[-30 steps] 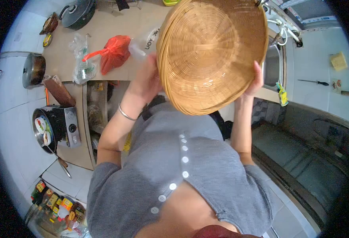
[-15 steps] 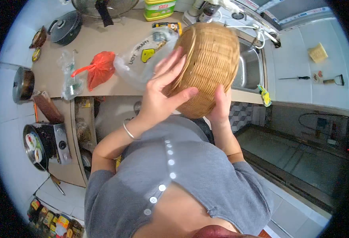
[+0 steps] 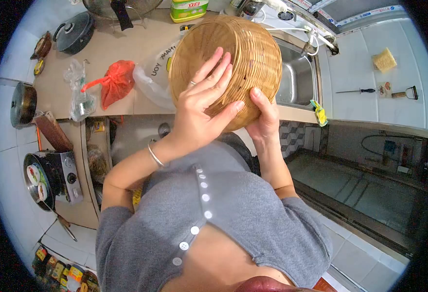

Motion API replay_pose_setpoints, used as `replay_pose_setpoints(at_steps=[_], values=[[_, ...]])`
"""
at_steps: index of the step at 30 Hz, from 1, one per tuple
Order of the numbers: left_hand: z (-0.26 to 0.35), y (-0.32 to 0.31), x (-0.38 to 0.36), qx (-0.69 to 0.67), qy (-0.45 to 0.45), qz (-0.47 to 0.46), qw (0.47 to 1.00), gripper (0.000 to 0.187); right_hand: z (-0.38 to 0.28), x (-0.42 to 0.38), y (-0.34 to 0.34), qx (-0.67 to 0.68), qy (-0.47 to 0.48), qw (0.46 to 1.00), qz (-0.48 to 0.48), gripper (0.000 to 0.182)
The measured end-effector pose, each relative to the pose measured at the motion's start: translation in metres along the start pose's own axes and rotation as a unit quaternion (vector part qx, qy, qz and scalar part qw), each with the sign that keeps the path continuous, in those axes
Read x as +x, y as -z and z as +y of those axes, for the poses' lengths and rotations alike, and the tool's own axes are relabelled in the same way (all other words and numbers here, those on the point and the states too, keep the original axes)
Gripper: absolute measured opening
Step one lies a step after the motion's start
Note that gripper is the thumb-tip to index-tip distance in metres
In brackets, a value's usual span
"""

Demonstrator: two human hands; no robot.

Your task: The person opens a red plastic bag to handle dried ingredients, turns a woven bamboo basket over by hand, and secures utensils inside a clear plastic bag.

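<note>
A woven wicker basket is held up in front of me, tilted so that its round opening faces left and partly toward me. My left hand lies against the near side of the rim, its fingers stretched across the opening and its thumb on the wall. Under the lower right side, my right hand grips the basket with the thumb on the outer weave; its other fingers are mostly hidden. Behind the basket, a white plastic bag with printed letters rests on the counter, partly covered.
On the counter are a red plastic bag, a clear bag, a lidded pan and a yellow-green tub. A steel sink lies right. A frying pan sits on a stove at left.
The basket has shifted left and turned, so more of its opening shows. Both hands stay on it, and the right thumb has moved left along the wall. The whole view has shifted slightly.
</note>
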State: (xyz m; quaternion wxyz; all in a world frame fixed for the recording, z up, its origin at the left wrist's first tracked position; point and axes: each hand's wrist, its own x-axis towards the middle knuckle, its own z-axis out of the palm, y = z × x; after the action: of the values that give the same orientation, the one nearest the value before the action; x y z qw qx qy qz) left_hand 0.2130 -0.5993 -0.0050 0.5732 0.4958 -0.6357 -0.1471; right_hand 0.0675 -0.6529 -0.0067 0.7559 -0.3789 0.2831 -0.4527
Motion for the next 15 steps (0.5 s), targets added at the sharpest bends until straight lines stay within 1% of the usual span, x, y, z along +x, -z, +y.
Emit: replay_pose_setpoints(at_steps=[1,3,7,10,12,13,15], values=[[0.001,0.0,0.002,0.0,0.002,-0.001,1.0,0.054,0.003,0.0,0.002,0.018,0.006,1.0,0.002,0.054],[0.004,0.003,0.006,0.042,-0.027,-0.019,0.999,0.057,0.007,0.001,0.005,0.041,-0.001,0.999,0.011,0.052],[0.006,0.01,0.014,0.049,-0.026,-0.044,0.997,0.058,0.006,0.006,0.006,0.089,-0.029,0.995,0.04,0.049],[0.003,0.015,0.01,0.053,-0.003,-0.042,0.998,0.056,0.008,0.008,0.012,0.098,-0.033,0.994,0.017,0.05],[-0.002,0.014,0.006,0.09,-0.013,-0.062,0.994,0.049,0.014,0.009,0.02,0.1,-0.036,0.994,0.008,0.051],[-0.002,0.013,0.004,0.089,-0.014,-0.061,0.994,0.049,0.019,0.009,0.025,0.123,-0.048,0.991,-0.007,0.051],[0.0,0.011,0.002,0.101,-0.012,-0.054,0.993,0.041,0.028,0.011,0.035,0.146,-0.059,0.987,-0.022,0.052]])
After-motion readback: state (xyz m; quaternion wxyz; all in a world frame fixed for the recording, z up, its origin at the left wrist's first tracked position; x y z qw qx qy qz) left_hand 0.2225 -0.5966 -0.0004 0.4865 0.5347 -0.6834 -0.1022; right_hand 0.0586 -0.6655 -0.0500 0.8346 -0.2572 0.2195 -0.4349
